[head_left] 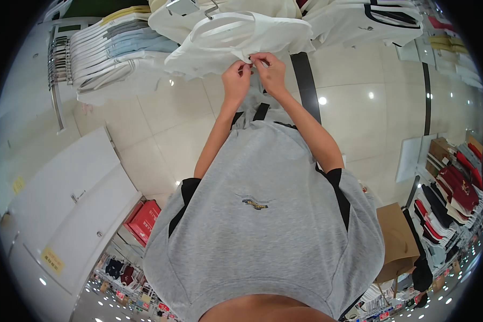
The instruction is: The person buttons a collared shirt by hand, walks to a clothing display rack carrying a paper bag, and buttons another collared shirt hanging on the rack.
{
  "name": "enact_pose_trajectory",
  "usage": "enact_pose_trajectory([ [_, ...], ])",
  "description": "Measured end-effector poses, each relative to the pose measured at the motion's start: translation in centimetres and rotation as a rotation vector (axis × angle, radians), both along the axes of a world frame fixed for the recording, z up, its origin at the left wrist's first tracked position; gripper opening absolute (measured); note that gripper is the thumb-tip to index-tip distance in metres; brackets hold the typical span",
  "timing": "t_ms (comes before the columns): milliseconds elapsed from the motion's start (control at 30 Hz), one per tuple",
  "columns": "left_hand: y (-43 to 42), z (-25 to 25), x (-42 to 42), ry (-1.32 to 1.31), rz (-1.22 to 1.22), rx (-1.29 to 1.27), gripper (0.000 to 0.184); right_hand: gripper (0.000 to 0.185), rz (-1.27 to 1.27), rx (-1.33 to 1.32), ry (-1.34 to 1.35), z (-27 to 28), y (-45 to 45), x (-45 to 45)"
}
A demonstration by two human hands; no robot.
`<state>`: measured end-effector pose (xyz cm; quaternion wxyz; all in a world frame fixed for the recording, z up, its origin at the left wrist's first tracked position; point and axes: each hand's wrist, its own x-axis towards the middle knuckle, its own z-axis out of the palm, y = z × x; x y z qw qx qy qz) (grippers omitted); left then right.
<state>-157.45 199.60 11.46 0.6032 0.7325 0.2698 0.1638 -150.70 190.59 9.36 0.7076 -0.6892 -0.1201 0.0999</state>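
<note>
Left hand: While your left hand [236,85] is raised to the garment in front of you, its thumb and fingers are drawn together in a pinch on the cloth.
Right hand: your right hand [269,72] sits just beside it, fingers bent and tips pinched on the same patch; the exact fold in each grip is too small to tell.
White shirt: the white shirt [284,35] hangs ahead of you at the top of the view, its neckline loop facing up and your fingertips at its near edge, by a small dark spot.
Hook: a metal hook [211,12] shows above the shirt's neckline.
Rail to your left: a row of folded-over shirts [129,45] in white, grey and pale blue hangs close together.
To your right: a white garment with black trim [354,24] hangs near the shirt.
Your clothing: you wear a grey top [263,161] with black side panels and a small chest emblem.
Lower left: a white cabinet [75,188] stands near a red box [145,219].
Lower right: a brown cardboard box [396,232] sits near a rack of red and dark clothes [453,188].
</note>
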Motion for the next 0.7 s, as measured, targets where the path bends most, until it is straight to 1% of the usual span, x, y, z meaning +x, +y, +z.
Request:
enact_pose_trajectory([
  [133,0.0,0.2,0.4,0.064,-0.004,0.082,0.014,0.009,0.003,0.032,0.057,0.5,-0.3,0.1],
  [233,-0.5,0.6,0.8,0.033,0.0,0.102,0.013,0.009,-0.036,0.114,0.108,0.5,-0.4,0.0],
  [333,-0.9,1.2,1.2,0.031,0.016,0.141,0.013,0.009,-0.048,0.053,0.051,1.1,-0.9,-0.2],
  [433,-1.2,1.8,1.3,0.012,0.018,0.187,0.011,0.011,0.002,0.065,0.044,0.6,-1.3,-0.3],
  [533,-1.0,1.7,1.5,0.035,-0.018,0.232,0.01,0.015,0.009,0.247,0.218,0.8,-1.4,-0.7],
  [700,-0.6,1.4,1.6,-0.053,-0.082,0.576,0.009,0.022,0.003,0.264,0.248,1.2,-1.2,-1.3],
])
